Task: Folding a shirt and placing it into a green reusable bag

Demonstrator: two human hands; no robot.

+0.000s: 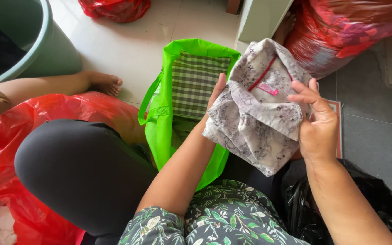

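Folded garment (255, 118) clamped by both hands' fingers (301, 90); left fingers mostly hidden behind.

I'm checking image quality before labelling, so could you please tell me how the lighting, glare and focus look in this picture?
Head view: soft, even daylight with faint shadows; the patterned garment and both the left hand and right hand are sharp; mild glare on the red plastic bag and the white floor tiles; slight wide-angle bending at the edges.

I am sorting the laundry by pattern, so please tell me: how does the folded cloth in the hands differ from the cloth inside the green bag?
The held cloth is pale grey with a floral print; the bag cloth is green-and-white checked. The held cloth is bundled; the bag cloth lies flat. Both are patterned fabric.
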